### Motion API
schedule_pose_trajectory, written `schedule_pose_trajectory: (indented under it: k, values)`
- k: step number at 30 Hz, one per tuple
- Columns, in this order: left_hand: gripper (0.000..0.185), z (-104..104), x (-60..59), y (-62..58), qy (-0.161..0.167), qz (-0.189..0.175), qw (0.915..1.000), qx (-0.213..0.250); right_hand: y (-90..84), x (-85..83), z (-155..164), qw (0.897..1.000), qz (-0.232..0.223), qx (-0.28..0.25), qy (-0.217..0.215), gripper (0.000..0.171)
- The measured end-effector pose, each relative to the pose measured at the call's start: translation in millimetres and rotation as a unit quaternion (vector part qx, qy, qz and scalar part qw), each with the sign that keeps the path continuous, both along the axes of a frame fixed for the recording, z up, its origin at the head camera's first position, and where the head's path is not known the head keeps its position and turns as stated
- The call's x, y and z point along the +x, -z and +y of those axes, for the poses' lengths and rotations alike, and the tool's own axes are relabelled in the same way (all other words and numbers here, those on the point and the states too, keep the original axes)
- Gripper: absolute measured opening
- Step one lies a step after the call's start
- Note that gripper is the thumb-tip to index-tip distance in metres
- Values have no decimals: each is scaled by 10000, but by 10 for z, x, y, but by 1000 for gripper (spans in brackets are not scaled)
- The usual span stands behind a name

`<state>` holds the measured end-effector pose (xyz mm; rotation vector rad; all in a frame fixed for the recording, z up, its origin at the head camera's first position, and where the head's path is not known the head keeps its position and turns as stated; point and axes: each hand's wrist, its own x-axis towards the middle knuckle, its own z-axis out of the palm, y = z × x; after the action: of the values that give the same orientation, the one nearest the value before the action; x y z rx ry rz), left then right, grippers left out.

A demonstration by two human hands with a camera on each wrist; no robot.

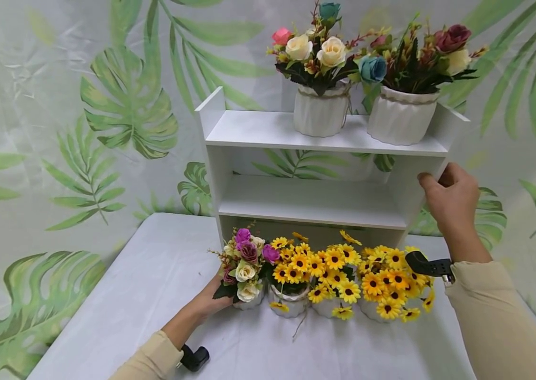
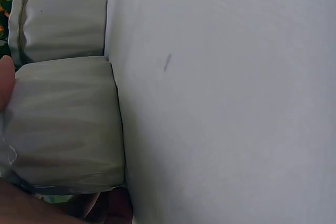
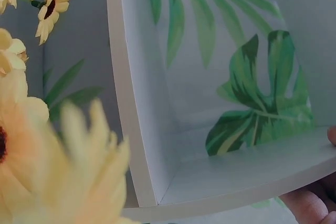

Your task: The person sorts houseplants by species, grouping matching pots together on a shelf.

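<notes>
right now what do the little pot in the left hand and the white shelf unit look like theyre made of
Pot: probably glazed ceramic, off-white; vertical ribs with a soft sheen, though moulded plastic is possible. The left hand grips it. Shelf unit: likely laminated board, matte white; flat panels with square edges. The right hand holds its side panel.

Two white ribbed pots on the top board: left one (image 1: 320, 113) w/ cream, pink & teal roses, right one (image 1: 401, 120) w/ dark red & blue blooms, just beside each other. On the table (image 1: 144, 295), covered w/ a white cloth, a row of sunflower pots (image 1: 344, 274) stands close together, touching, in front of the unit's base. Backdrop (image 1: 58, 132) behind: pale sheet printed w/ green palm & monstera leaves, also visible through the open back.
</notes>
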<state>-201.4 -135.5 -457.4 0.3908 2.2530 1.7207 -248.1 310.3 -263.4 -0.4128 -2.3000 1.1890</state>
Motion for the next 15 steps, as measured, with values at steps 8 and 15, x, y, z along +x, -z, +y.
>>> schedule_pose_trajectory:
  k: [8,15]
  values:
    - [93,80,4,-6,-396,32,9992,-20,-9,-8,-1,9999,50,39,80,52]
    - [94,158,-1,-32,-604,-25,9979,-225,11,-3,-2,10000,77,-16,58,53]
